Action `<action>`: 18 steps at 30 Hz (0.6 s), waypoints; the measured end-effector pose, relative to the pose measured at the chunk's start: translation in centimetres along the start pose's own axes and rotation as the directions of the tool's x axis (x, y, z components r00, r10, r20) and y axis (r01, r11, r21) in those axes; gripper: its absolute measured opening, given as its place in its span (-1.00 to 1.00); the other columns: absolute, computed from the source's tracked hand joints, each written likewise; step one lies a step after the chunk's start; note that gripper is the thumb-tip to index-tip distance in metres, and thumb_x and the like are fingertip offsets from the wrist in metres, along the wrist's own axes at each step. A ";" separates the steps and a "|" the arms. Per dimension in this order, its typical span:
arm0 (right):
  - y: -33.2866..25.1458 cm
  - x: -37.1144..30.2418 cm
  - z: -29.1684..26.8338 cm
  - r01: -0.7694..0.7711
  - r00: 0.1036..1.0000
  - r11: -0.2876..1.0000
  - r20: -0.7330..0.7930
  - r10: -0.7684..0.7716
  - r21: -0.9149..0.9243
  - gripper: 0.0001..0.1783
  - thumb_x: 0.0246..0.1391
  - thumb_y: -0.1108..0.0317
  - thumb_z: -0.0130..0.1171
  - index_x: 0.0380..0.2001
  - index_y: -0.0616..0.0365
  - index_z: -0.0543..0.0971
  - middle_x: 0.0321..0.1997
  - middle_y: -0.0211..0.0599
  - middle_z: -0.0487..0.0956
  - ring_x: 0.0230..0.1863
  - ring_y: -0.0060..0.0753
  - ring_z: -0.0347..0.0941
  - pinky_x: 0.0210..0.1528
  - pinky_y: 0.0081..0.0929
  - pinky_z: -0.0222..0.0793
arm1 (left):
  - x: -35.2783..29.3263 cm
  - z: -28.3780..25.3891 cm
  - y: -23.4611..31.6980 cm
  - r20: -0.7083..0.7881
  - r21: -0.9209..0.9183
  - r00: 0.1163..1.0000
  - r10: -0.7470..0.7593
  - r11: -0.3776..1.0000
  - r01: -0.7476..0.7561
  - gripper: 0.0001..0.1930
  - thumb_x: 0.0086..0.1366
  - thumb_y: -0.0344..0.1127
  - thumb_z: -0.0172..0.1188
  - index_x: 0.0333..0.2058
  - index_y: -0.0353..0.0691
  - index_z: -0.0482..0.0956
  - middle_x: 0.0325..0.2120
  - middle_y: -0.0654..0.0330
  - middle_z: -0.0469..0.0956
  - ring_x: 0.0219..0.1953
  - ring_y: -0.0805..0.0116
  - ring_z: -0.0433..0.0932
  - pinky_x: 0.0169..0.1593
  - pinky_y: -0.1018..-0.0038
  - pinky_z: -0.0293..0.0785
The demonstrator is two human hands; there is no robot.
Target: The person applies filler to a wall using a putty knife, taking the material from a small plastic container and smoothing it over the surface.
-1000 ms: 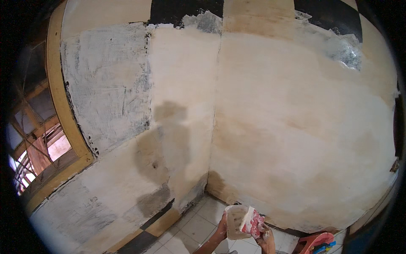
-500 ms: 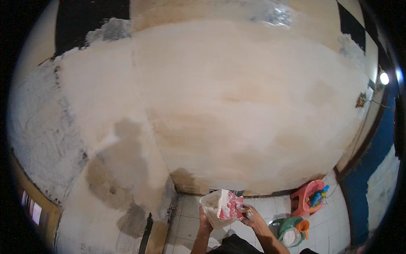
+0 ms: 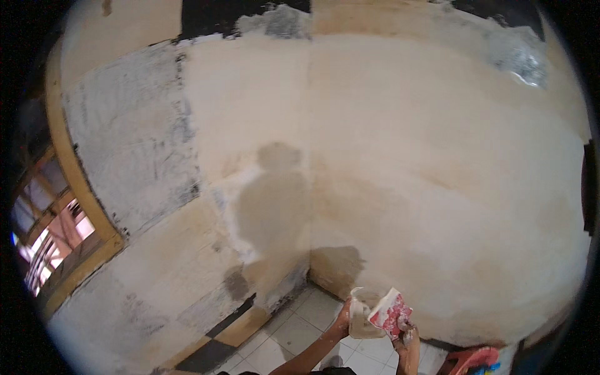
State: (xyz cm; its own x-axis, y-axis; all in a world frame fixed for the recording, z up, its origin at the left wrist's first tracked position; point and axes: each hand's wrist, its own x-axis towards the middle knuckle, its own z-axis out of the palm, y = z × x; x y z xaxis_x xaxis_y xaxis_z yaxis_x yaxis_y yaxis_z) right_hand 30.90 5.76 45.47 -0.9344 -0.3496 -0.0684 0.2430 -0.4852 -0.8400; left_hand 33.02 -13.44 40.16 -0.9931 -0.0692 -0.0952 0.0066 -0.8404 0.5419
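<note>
In my left hand (image 3: 342, 321) is a translucent plastic tub (image 3: 362, 327) with whitish paste smeared on its inside. Its fingers are wrapped round the tub's left side. My right hand (image 3: 407, 340) grips a flat red putty spreader (image 3: 392, 314) from its lower right, and white paste covers much of the spreader's face and edge. The spreader is tilted at the tub's right rim; whether they touch I cannot tell. White smears mark my right fingers. Both hands are low in front of a wall corner.
A patchy cream wall (image 3: 437, 187) spans the right, meeting a left wall (image 3: 250, 131) with grey and white patches. A yellow-framed window (image 3: 84, 194) is at far left. A red plastic stool (image 3: 469, 359) stands lower right on white floor tiles (image 3: 300, 334).
The view has swung left, bringing the corner and window into sight. The green basin and orange dipper have left the picture. Both hands still hold the tub and spreader, the spreader now tilted more.
</note>
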 end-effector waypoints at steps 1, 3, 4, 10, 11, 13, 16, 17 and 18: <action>-1.2 -0.5 1.9 -0.138 0.989 0.975 -0.030 0.145 0.175 -0.73 0.04 0.46 0.07 -0.14 0.26 0.46 -0.12 -0.24 0.53 -0.11 -0.26 0.50 -0.12 -0.33 0.50 | -0.5 -0.2 0.5 -0.024 0.013 1.000 0.012 1.000 -0.012 -0.26 0.24 0.33 -0.20 0.18 -0.14 0.18 0.03 0.07 0.36 0.05 0.13 0.39 0.13 0.16 0.34; -0.3 0.0 1.6 -0.039 0.997 0.994 0.067 0.046 -0.104 -0.69 0.06 0.44 0.07 -0.10 0.27 0.44 -0.11 -0.23 0.53 -0.09 -0.27 0.50 -0.09 -0.33 0.48 | -1.3 -0.3 1.1 -0.046 0.017 0.998 0.050 0.999 -0.049 -0.25 0.23 0.34 -0.20 0.18 -0.14 0.19 0.01 0.08 0.38 0.04 0.14 0.40 0.12 0.17 0.35; -0.3 0.0 1.6 -0.038 0.994 0.991 0.101 0.052 -0.130 -0.67 0.06 0.43 0.07 -0.08 0.28 0.43 -0.10 -0.22 0.53 -0.09 -0.28 0.49 -0.07 -0.34 0.47 | -1.7 -0.2 1.3 -0.053 0.019 0.997 0.060 0.998 -0.060 -0.24 0.23 0.35 -0.20 0.18 -0.14 0.19 0.00 0.08 0.39 0.03 0.15 0.41 0.11 0.18 0.36; 0.3 2.4 0.8 0.232 0.937 0.900 0.334 -0.105 -0.369 -0.61 0.05 0.38 0.12 -0.05 0.33 0.42 -0.10 -0.27 0.54 -0.13 -0.42 0.48 -0.05 -0.46 0.40 | -3.1 1.4 2.7 -0.108 -0.052 0.994 0.002 0.999 -0.007 -0.20 0.19 0.40 -0.18 0.17 -0.15 0.21 -0.08 0.11 0.45 -0.02 0.20 0.46 0.07 0.21 0.41; -0.2 3.0 2.0 0.276 0.933 0.830 0.342 -0.110 -0.485 -0.64 0.06 0.37 0.13 -0.08 0.31 0.44 -0.13 -0.25 0.55 -0.15 -0.39 0.49 -0.07 -0.45 0.39 | -3.5 2.2 3.5 -0.182 0.275 0.981 0.067 0.961 -0.015 -0.21 0.20 0.40 -0.19 0.16 -0.15 0.22 -0.10 0.11 0.46 -0.04 0.21 0.46 0.06 0.21 0.42; -1.8 3.1 4.9 0.372 0.916 0.641 0.377 -0.136 -0.672 -0.69 0.06 0.35 0.13 -0.13 0.26 0.49 -0.18 -0.23 0.57 -0.17 -0.34 0.49 -0.10 -0.42 0.39 | -4.1 1.1 5.7 -0.226 0.310 0.966 0.124 0.949 -0.050 -0.23 0.22 0.38 -0.21 0.15 -0.15 0.24 -0.10 0.10 0.46 -0.07 0.19 0.49 0.02 0.21 0.45; -7.6 6.2 16.3 0.442 0.882 0.599 0.444 -0.155 -0.668 -0.73 0.05 0.33 0.10 -0.17 0.17 0.53 -0.19 -0.14 0.57 -0.16 -0.22 0.50 -0.09 -0.36 0.39 | -4.9 -0.1 9.6 -0.188 0.049 0.977 0.105 0.994 -0.097 -0.27 0.26 0.34 -0.24 0.15 -0.15 0.25 -0.07 0.08 0.45 -0.08 0.14 0.50 -0.01 0.16 0.47; -8.0 8.7 18.4 0.591 0.795 0.504 0.560 -0.234 -0.629 -0.71 0.10 0.24 0.04 -0.16 0.14 0.53 -0.22 -0.10 0.57 -0.20 -0.17 0.52 -0.15 -0.38 0.41 | -5.3 -0.1 11.1 -0.173 0.065 0.978 0.118 0.992 -0.108 -0.28 0.27 0.33 -0.24 0.15 -0.15 0.24 -0.06 0.07 0.44 -0.07 0.13 0.50 -0.01 0.15 0.47; -8.5 10.9 21.5 0.735 0.678 0.322 0.657 -0.330 -0.597 -0.69 0.09 0.20 0.02 -0.14 0.08 0.53 -0.21 -0.12 0.58 -0.18 -0.14 0.52 -0.15 -0.30 0.41 | -5.8 -1.4 12.5 -0.167 0.008 0.978 0.123 0.992 -0.123 -0.28 0.27 0.32 -0.25 0.16 -0.15 0.23 -0.04 0.06 0.43 -0.06 0.12 0.49 -0.01 0.13 0.47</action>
State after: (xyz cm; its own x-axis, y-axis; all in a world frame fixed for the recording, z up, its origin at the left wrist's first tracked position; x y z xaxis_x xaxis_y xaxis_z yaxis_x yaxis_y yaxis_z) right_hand 24.19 -11.12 63.45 -0.5422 -0.6036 0.5845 -0.7642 0.0652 -0.6416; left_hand 39.06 -24.32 46.32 -0.9510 -0.2607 -0.1662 0.1278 -0.8210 0.5564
